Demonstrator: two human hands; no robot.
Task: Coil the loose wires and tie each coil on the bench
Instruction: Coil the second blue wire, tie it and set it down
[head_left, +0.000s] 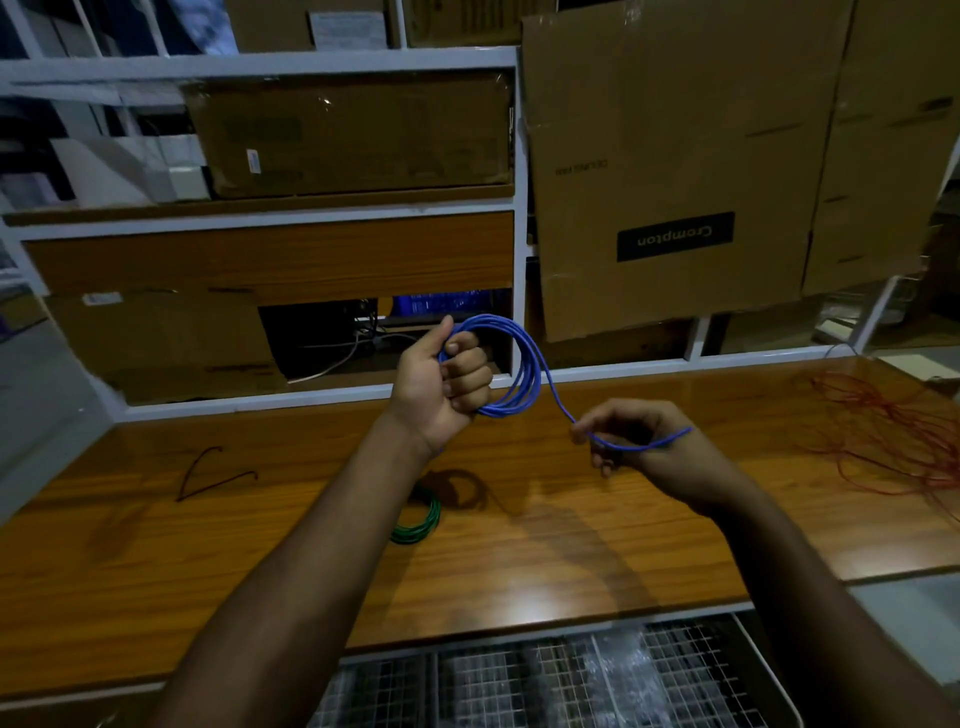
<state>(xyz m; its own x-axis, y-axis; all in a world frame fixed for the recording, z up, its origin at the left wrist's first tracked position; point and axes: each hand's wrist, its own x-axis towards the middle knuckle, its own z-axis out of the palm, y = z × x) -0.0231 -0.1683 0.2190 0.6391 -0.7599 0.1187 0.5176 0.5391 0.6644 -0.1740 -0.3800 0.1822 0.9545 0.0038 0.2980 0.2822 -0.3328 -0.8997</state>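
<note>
My left hand (447, 382) grips a blue wire coil (524, 364) of several loops, held up above the wooden bench (519, 561). The coil's free tail runs down to the right into my right hand (639, 439), which pinches it between fingers and thumb; the short end sticks out to the right. A green wire coil (418, 522) lies on the bench under my left forearm, partly hidden. A loose tangle of red wire (883, 431) is spread over the bench's far right. A short black tie wire (208, 475) lies bent at the left.
Shelving with cardboard boxes (675, 171) stands behind the bench. A wire mesh rack (545, 680) sits below the bench's front edge. The bench's right end stops near the red wire.
</note>
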